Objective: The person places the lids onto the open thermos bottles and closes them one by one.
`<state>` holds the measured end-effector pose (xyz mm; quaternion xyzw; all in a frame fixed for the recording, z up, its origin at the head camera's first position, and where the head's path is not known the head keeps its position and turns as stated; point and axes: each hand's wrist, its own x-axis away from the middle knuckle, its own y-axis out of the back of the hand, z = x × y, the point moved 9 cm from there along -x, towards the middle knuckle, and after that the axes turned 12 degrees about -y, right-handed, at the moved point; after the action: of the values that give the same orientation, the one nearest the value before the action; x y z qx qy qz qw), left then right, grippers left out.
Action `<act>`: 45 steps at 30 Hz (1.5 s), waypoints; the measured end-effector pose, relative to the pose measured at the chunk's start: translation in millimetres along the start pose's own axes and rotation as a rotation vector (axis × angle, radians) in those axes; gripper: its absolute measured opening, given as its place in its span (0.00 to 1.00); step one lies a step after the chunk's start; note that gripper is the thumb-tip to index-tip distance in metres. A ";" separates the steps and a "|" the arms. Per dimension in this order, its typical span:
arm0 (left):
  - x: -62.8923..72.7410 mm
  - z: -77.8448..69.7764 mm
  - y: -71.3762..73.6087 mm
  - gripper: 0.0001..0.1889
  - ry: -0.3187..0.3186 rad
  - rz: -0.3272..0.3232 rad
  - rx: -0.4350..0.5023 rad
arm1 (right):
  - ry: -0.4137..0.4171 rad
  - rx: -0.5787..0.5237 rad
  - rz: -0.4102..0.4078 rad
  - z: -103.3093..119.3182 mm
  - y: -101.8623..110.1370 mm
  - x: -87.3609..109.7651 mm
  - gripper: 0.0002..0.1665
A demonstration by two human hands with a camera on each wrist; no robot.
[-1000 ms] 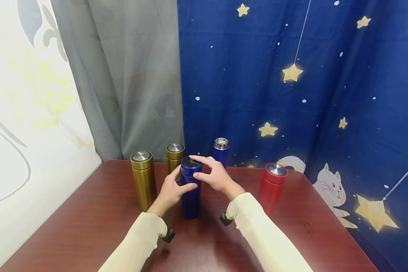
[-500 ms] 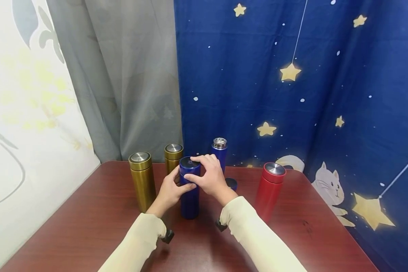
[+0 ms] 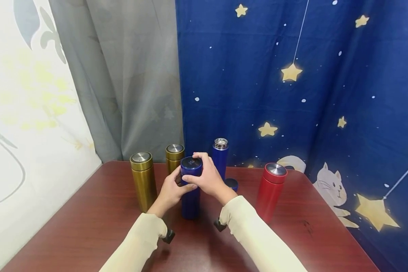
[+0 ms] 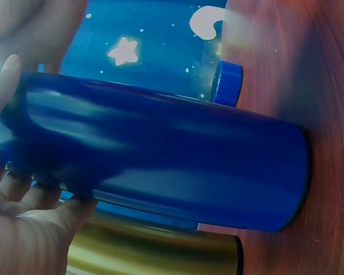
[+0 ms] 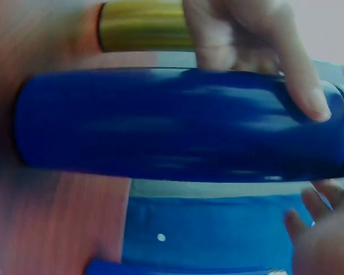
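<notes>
A blue thermos bottle (image 3: 190, 206) stands upright on the table between my two hands. My left hand (image 3: 171, 193) grips its upper body, with the thumb across the near side and the fingers behind. Higher up, my right hand (image 3: 209, 177) holds the bottle's dark-topped lid (image 3: 191, 163), thumb in front and fingers on the far right rim. In the left wrist view the blue body (image 4: 160, 149) reaches down to the tabletop. Behind stands a second blue bottle (image 3: 220, 156) without a lid, its steel mouth showing. A loose blue lid (image 3: 231, 184) lies near it, partly hidden by my right hand.
Two gold thermos bottles stand to the left: a nearer one (image 3: 144, 185) and a farther one (image 3: 174, 156). A red thermos bottle (image 3: 271, 192) is on the right. The brown table (image 3: 71, 226) ends at a grey and a blue star-patterned curtain (image 3: 241, 94).
My right hand has turned around the lid, its thumb moving left across the front and its wrist swinging in. The loose lid behind shows more. My left hand keeps its grip.
</notes>
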<state>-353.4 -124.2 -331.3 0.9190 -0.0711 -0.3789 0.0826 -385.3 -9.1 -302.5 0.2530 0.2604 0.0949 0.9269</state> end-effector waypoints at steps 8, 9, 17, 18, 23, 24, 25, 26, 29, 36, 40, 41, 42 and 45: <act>0.4 0.4 0.9 0.38 0.028 -0.010 -0.020 | 0.052 -0.402 0.270 0.6 -4.0 1.3 0.43; 0.3 0.4 0.8 0.38 0.031 -0.011 -0.024 | 0.062 -0.411 0.258 0.5 -1.8 1.5 0.42; -0.2 1.1 -0.3 0.39 0.051 -0.020 -0.034 | 0.045 -0.432 0.142 -6.3 9.5 5.0 0.38; -0.2 1.0 -0.6 0.39 0.051 -0.020 -0.035 | 0.044 -0.430 0.121 -6.5 11.2 6.1 0.37; 0.0 1.3 -1.6 0.39 0.052 -0.016 -0.036 | 0.068 -0.414 0.022 -5.1 18.2 12.1 0.35; 0.3 1.3 -1.5 0.39 0.052 -0.017 -0.036 | 0.075 -0.408 0.002 -3.5 19.9 14.0 0.34; 0.5 1.4 -1.3 0.39 0.053 -0.018 -0.035 | 0.078 -0.402 -0.017 0.4 22.5 17.0 0.33; 0.8 1.6 -1.1 0.39 0.055 -0.020 -0.033 | 0.081 -0.394 -0.036 4.3 25.0 20.0 0.32; 1.2 1.9 -0.4 0.39 0.059 -0.024 -0.035 | 0.067 -0.361 -0.090 15.0 32.0 28.7 0.28; 1.0 1.3 -0.7 0.39 0.057 -0.020 -0.032 | 0.042 -0.308 -0.127 23.1 37.2 32.7 0.25; 0.2 1.4 -0.4 0.38 0.046 -0.012 -0.019 | 0.053 -0.227 0.024 21.4 28.1 19.3 0.31; 0.2 1.4 -0.4 0.38 0.041 -0.009 -0.015 | 0.053 -0.204 0.073 18.0 23.8 15.1 0.32; 0.2 1.2 -0.2 0.38 0.042 -0.005 -0.016 | 0.053 -0.187 0.120 14.4 19.6 11.2 0.33; 1.2 1.2 -0.7 0.38 0.043 0.005 -0.015 | 0.050 -0.190 0.246 0.0 6.8 0.9 0.34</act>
<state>-353.3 -123.9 -333.1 0.9261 -0.0687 -0.3595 0.0919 -384.8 -3.0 -299.3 0.1916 0.2401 0.2384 0.9213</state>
